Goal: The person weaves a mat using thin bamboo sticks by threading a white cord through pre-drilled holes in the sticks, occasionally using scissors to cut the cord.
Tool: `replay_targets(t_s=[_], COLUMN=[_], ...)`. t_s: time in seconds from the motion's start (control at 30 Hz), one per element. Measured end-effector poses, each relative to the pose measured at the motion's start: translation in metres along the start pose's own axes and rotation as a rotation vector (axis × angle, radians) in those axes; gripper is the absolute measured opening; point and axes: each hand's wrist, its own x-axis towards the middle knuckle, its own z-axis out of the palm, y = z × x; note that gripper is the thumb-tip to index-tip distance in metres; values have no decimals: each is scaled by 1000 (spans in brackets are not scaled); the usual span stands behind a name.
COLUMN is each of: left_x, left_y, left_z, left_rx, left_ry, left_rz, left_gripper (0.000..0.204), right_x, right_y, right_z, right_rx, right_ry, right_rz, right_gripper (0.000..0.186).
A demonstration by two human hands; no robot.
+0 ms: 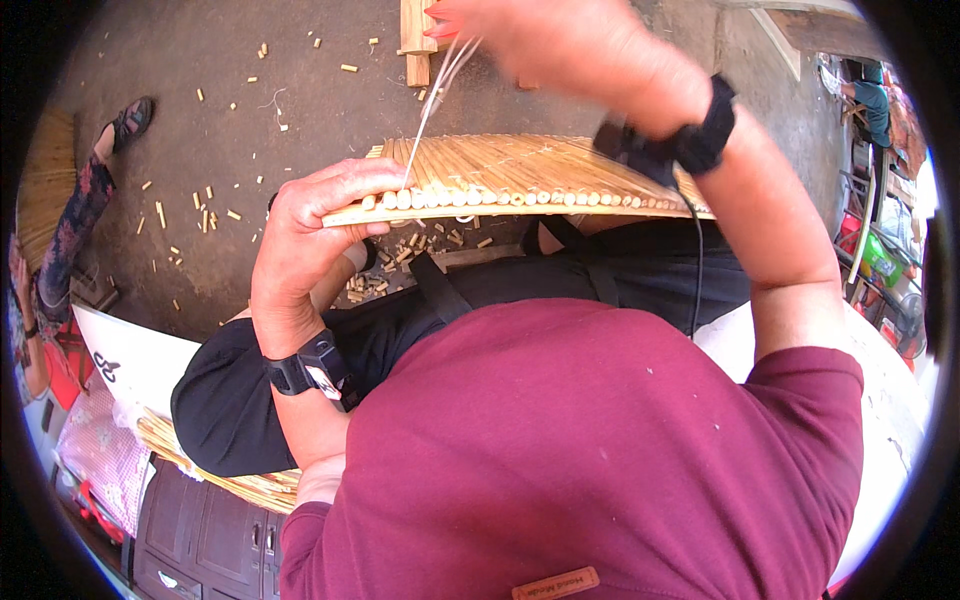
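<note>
Across my lap lies a mat of pale straw-coloured stalks (510, 160), their round cut ends lined up along a thin flat strip (540, 211). At its left end my left hand (310, 210) grips the edge, fingers on top and thumb beneath. Several thin pale cords (437, 100) rise taut from the stalks beside those fingers to my right hand (560, 50). That hand is raised beyond the mat, blurred by motion and partly cut off by the top edge. Something orange-red (445, 18) shows at its fingertips; I cannot tell what it is.
Short cut stalk pieces (380, 283) lie scattered on the concrete floor (300, 120). A wooden stool or block (416, 40) stands ahead. Another person's leg (85, 190) is at left; another seated person (872, 105) is far right. Loose stalks (260, 490) and a dark cabinet (205, 535) are lower left.
</note>
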Motion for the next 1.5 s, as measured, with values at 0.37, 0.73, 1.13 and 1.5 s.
replay_targets(t_s=[0.37,0.73,1.13,1.5], left_x=[7,4,8,10], left_y=[7,6,8,10], left_z=[3,5,5,5], left_rx=[16,-64,-74,-91], left_ry=[-23,9,2,23], left_rz=[-18,-82,-94,-102], left_gripper=[42,42,44,43], right_x=[-16,0,6,9], right_y=[-9,-42,-32,-32], right_z=[1,-5,14,-5], right_rx=[1055,1319,855,1263], right_ry=[48,-600,-314,-609], right_rz=[297,237,-119,231], right_gripper=[14,16,29,13])
